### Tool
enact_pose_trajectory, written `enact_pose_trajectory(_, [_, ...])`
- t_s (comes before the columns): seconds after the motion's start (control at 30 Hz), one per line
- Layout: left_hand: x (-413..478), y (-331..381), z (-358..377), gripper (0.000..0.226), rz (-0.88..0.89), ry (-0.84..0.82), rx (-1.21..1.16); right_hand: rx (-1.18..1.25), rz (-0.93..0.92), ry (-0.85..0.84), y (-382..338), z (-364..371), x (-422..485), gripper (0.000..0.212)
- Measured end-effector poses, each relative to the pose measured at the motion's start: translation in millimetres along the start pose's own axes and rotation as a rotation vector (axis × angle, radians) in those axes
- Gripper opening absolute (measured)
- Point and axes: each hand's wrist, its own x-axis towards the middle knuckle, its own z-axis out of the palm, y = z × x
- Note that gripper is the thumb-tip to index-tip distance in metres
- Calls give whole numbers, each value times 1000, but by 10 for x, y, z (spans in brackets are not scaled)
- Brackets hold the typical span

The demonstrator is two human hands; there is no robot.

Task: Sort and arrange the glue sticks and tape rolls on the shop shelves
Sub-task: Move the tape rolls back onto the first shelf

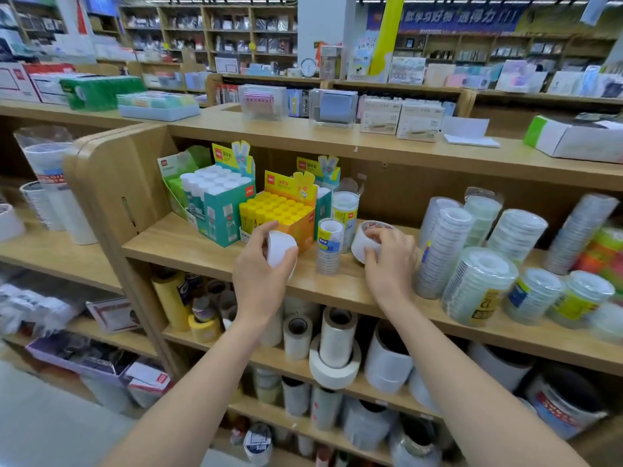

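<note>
My left hand point(258, 274) grips a white tape roll point(281, 248) just in front of the yellow glue stick box point(279, 212). My right hand point(391, 261) holds a second white tape roll point(365, 239), tilted on the wooden shelf point(188, 246). Between my hands stands a small stack of clear tape point(328, 246), with a taller stack point(344, 210) behind it. A teal box of white-capped glue sticks point(219, 197) stands to the left of the yellow one. Wrapped stacks of clear tape rolls point(478, 284) lie on the shelf's right part.
Lower shelves hold large tape rolls point(335, 348) and film rolls. The top board point(303, 136) carries boxes and clear cases. A side panel point(101, 183) closes the shelf on the left, with more tape stacks point(54, 183) beyond it. Floor lies at the lower left.
</note>
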Motion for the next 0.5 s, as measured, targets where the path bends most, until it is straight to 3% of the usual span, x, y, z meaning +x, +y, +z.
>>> enact_pose_trajectory(0.17, [-98, -49, -230, 36, -70, -11, -136, 302, -10, 226, -206, -204, -327, 26])
enact_pose_trajectory(0.27, [-216, -89, -448, 30, -90, -39, -191, 488, -26, 269, -475, -367, -650, 22])
enact_pose_trajectory(0.37, [-367, -186, -681, 28, -150, -97, -251, 611, 2, 267, -775, -487, -1019, 20])
enact_pose_trajectory(0.5, [-590, -361, -1026, 35, -333, -187, -385, 634, 0, 100, -1124, -388, -1520, 17])
